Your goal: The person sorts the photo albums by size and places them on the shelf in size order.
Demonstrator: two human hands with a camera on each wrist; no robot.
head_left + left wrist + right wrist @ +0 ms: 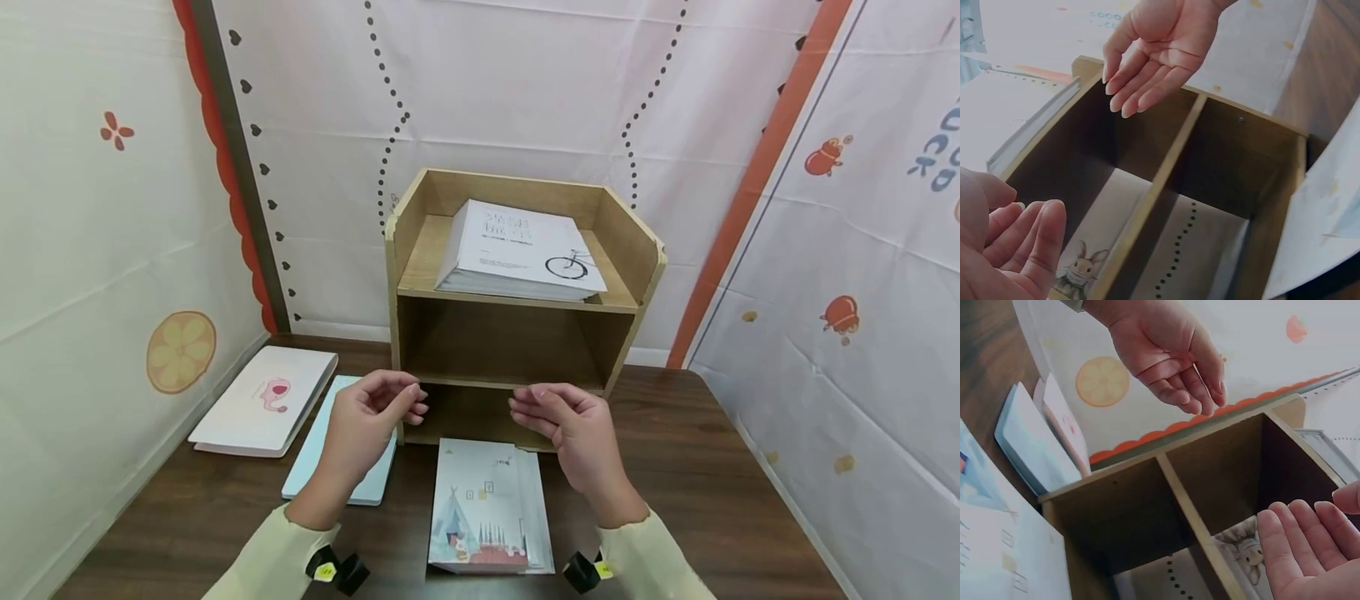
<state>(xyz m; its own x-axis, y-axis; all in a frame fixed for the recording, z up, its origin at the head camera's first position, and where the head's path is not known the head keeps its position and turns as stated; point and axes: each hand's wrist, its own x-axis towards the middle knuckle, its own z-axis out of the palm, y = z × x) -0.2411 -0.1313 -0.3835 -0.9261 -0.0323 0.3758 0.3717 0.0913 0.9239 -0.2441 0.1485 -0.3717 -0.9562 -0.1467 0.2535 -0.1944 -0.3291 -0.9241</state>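
Observation:
Both hands hang in the air before a wooden desk shelf point(517, 304), a gap between them and neither one gripping anything. On the left, the left hand point(367, 417) has loosely bent fingers, with a light blue notebook point(375, 483) on the table beneath it. The right hand point(573, 421) faces it at about the same height, fingers relaxed. Between the forearms, a stack of books with a tent picture on its cover point(483, 500) lies against the shelf's lowest compartment. Both wrist views show the palms turned up and the fingers unfolded.
A thick white book with a bicycle drawing point(517, 250) rests on the shelf's top tier. At the left lies a white notebook with a pink elephant point(273, 396). Printed cloth walls point(510, 92) enclose the dark wooden table point(690, 483) at the back and sides.

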